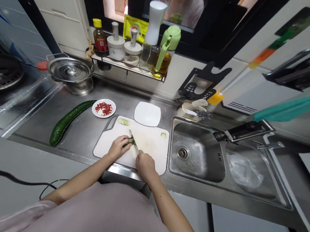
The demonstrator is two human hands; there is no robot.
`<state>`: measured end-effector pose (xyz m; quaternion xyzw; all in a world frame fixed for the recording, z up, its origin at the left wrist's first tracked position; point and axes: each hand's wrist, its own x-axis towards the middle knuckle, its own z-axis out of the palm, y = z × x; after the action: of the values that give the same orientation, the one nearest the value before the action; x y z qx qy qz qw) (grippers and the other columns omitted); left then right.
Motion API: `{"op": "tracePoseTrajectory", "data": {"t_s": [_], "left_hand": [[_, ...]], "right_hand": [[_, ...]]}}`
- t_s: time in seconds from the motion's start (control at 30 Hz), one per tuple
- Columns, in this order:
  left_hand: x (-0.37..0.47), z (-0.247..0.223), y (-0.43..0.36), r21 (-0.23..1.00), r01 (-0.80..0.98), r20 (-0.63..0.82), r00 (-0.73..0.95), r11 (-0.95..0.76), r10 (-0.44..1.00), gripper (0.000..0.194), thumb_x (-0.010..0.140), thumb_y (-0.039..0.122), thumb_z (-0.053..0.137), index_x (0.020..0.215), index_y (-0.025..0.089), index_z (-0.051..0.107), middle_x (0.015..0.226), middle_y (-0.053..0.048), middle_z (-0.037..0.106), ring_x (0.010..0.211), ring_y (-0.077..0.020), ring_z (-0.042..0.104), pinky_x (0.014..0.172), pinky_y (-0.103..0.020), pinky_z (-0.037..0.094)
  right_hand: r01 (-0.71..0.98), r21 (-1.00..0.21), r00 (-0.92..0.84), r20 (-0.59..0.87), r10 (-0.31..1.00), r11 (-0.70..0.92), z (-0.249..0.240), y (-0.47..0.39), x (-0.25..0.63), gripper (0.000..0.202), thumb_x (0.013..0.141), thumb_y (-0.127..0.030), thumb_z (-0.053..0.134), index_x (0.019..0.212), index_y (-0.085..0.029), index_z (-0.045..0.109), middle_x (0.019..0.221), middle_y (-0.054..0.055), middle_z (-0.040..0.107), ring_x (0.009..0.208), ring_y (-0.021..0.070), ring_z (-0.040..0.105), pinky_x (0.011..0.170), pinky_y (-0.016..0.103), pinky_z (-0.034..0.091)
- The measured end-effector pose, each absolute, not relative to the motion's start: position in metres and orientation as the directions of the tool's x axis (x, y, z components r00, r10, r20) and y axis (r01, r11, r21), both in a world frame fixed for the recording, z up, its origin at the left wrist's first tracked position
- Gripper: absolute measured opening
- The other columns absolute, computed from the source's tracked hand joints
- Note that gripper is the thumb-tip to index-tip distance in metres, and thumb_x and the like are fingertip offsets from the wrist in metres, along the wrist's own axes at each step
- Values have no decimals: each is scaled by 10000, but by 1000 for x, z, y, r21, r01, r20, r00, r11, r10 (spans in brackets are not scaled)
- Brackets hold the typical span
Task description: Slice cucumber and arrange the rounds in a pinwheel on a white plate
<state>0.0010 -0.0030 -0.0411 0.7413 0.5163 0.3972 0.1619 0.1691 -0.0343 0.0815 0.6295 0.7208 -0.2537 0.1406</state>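
On board point(150, 141), knife point(133, 141) in right grip point(145, 164)

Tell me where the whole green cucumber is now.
In the head view, the long whole green cucumber lies on the steel counter, left of the white cutting board and beside the small white plate of red pieces.

no readable text — labels too blurred
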Motion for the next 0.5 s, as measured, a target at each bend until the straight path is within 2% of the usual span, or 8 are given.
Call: {"op": "tracePoseTrajectory", "data": {"t_s": [0.5], "left_hand": [[0,-43,-2,636,640,423,177,-430,889,178,885,303,561,996,232,681,1044,-69,655,986,-190,620,894,-365,527]], "right_hand": [[970,-220,-203,-507,838,102,75,-28,171,300,940,-170,335,1113,-130,577,1017,162,687,946,242,661,753,311,448]]}}
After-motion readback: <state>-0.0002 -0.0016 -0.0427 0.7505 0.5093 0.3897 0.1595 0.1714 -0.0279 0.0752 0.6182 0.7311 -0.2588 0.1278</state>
